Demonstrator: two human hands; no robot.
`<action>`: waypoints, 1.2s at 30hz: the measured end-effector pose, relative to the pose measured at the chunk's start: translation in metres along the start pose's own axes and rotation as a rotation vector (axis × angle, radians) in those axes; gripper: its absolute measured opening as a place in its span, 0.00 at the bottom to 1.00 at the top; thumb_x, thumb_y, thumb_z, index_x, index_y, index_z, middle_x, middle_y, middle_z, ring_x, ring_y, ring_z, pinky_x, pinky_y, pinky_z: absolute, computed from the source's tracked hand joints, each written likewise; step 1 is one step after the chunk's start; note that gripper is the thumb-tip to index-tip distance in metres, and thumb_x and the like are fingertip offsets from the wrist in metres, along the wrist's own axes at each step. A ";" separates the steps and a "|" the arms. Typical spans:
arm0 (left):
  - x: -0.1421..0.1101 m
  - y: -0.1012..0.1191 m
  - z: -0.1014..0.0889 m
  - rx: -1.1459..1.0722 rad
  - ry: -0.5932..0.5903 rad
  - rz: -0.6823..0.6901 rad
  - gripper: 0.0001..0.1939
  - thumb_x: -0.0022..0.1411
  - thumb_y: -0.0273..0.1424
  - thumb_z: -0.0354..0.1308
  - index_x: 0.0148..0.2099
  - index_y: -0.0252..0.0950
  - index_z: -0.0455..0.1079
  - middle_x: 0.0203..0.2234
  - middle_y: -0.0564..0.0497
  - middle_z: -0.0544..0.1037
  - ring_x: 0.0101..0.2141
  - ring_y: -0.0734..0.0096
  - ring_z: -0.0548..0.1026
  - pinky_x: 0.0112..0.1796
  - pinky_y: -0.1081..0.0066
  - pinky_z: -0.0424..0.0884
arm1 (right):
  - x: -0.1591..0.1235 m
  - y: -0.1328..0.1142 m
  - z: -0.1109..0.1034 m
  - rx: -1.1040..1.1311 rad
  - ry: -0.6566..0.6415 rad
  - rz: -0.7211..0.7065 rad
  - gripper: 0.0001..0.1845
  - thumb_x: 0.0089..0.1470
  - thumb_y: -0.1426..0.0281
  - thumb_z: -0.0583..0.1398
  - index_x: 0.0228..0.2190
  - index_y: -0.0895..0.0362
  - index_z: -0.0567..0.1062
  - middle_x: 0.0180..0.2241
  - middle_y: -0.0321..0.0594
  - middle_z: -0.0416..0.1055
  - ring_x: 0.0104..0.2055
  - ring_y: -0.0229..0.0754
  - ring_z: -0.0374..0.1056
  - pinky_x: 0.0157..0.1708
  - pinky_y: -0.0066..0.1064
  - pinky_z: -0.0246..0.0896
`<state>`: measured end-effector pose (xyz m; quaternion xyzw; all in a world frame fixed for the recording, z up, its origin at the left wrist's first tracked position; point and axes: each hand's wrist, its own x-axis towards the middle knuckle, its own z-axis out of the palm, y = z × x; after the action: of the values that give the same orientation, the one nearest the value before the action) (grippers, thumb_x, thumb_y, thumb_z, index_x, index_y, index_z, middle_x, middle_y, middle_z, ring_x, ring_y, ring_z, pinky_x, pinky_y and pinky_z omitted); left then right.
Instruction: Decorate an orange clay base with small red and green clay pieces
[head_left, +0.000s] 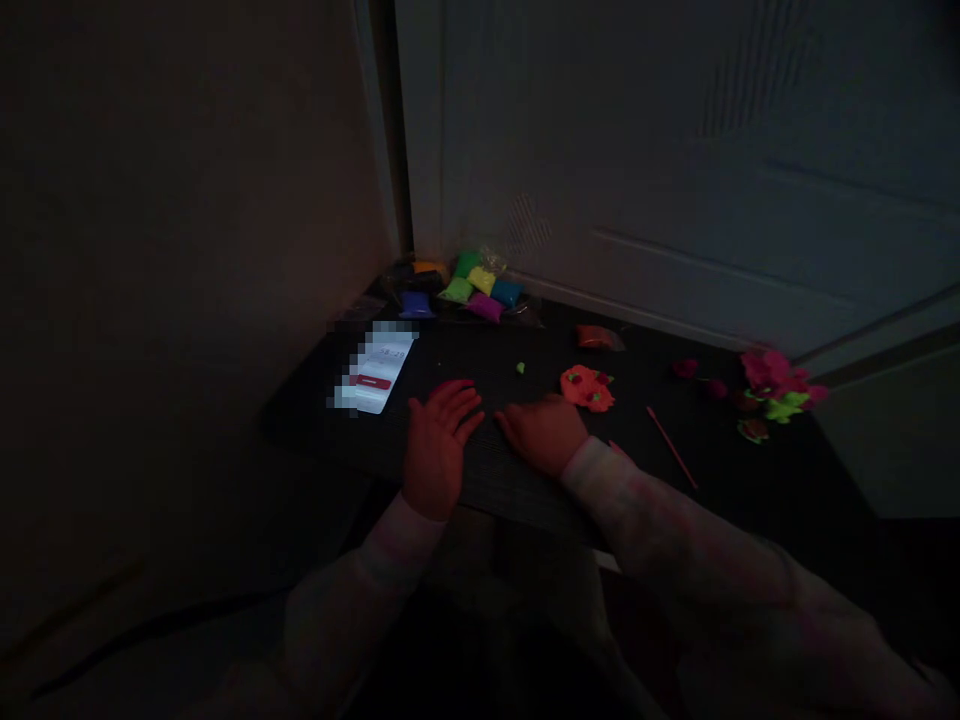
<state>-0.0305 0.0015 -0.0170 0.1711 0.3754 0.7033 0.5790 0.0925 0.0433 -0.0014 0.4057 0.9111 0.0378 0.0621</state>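
Note:
My left hand [436, 455] is over the front part of the dark table, palm partly turned up and fingers stretched out. A pink-red patch shows along its far fingers; I cannot tell whether it is clay or light. Just to the right, my right hand [546, 432] rests low with its back up and fingers curled together, their tips toward my left hand. Anything under those fingers is hidden. A small green clay lump [520, 368] lies beyond the hands. Beside my right hand sits an orange clay piece [587, 388] with red and green bits on it.
A lit phone [379, 370] lies at the left. Bags of coloured clay [480, 285] are piled at the back, with an orange-red packet [598, 337] nearer. On the right are a thin pink stick [671, 447] and pink clay flowers [776, 380]. Walls close in behind and left.

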 end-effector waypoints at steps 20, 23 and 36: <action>-0.002 0.001 0.002 0.007 0.017 -0.009 0.28 0.61 0.48 0.33 0.42 0.35 0.67 0.43 0.44 0.71 0.44 0.65 0.70 0.45 0.64 0.65 | -0.001 -0.006 -0.002 0.025 -0.016 -0.094 0.21 0.57 0.62 0.45 0.27 0.58 0.72 0.24 0.43 0.75 0.27 0.39 0.70 0.28 0.31 0.47; -0.002 0.000 0.002 0.021 0.012 0.001 0.28 0.61 0.48 0.33 0.42 0.36 0.67 0.44 0.43 0.71 0.45 0.64 0.70 0.45 0.63 0.64 | -0.001 -0.005 -0.002 0.023 -0.012 -0.088 0.21 0.57 0.62 0.45 0.29 0.58 0.72 0.25 0.44 0.75 0.27 0.39 0.70 0.28 0.31 0.47; 0.001 -0.003 -0.001 -0.019 0.037 0.041 0.27 0.60 0.48 0.35 0.39 0.37 0.69 0.41 0.45 0.73 0.44 0.66 0.70 0.47 0.65 0.63 | 0.004 0.003 -0.002 0.018 0.007 0.035 0.24 0.58 0.65 0.42 0.30 0.63 0.73 0.25 0.51 0.74 0.27 0.43 0.70 0.28 0.33 0.47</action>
<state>-0.0288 0.0021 -0.0202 0.1599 0.3758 0.7217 0.5589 0.0920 0.0485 0.0006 0.4219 0.9045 0.0319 0.0545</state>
